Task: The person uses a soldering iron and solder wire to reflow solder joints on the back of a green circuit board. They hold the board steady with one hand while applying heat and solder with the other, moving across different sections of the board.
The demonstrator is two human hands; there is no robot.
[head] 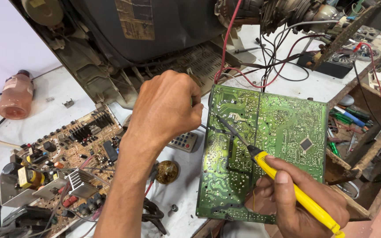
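Nearest the camera, the right hand [303,205] wraps its grip around the yellow handle of a soldering iron [283,183], held like a pen so the thin dark tip reaches up and left onto the green circuit board [270,154]. The board stands tilted with its solder side toward the viewer, probably so the joints are easy to reach; its lower edge rests near the front of the white bench [58,110].

The left hand [166,108] hovers by the board's upper left corner, fingers curled narrowly closed. A fine pale strand shows beside the fingertips, possibly solder wire, but it is too thin to be sure the hand holds it.

Red and black wires [243,72] run from the board's top edge up to an opened television chassis [133,39], whose upper part is cut off by the frame. To the left lies a brown circuit board [62,163] crowded with components, a small remote [182,142] partly hidden behind the left wrist, and a pinkish bottle [16,94]. At right, a wooden tray [362,132] holds tools that are hard to distinguish.
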